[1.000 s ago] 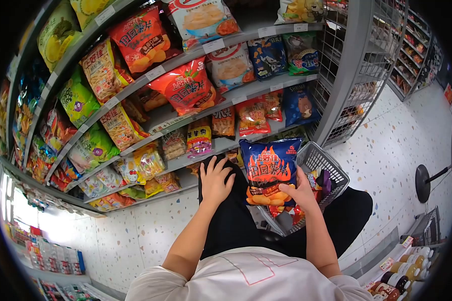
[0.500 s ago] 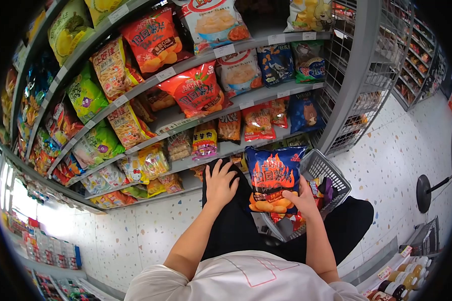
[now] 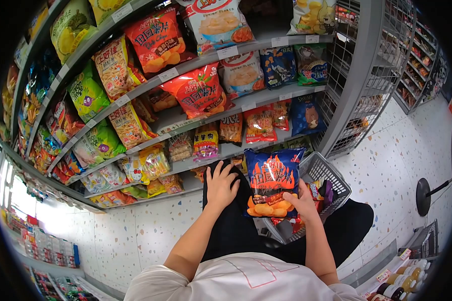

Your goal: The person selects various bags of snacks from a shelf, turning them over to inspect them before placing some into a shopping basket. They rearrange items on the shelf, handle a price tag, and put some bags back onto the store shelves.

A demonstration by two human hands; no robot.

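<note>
Chip bag [image 3: 272, 181] — blue, held upright in the right hand [image 3: 300, 201], gripped at its lower edge, just above the basket's [image 3: 320, 169] near rim. Left hand [image 3: 220, 185] lay flat and spread on the knee. Step looked like bagging; next move called for lowering it in.

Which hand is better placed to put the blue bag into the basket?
Right. The right hand already grips the blue bag, directly over the basket. The left hand rests flat on the knee, farther away.
</note>
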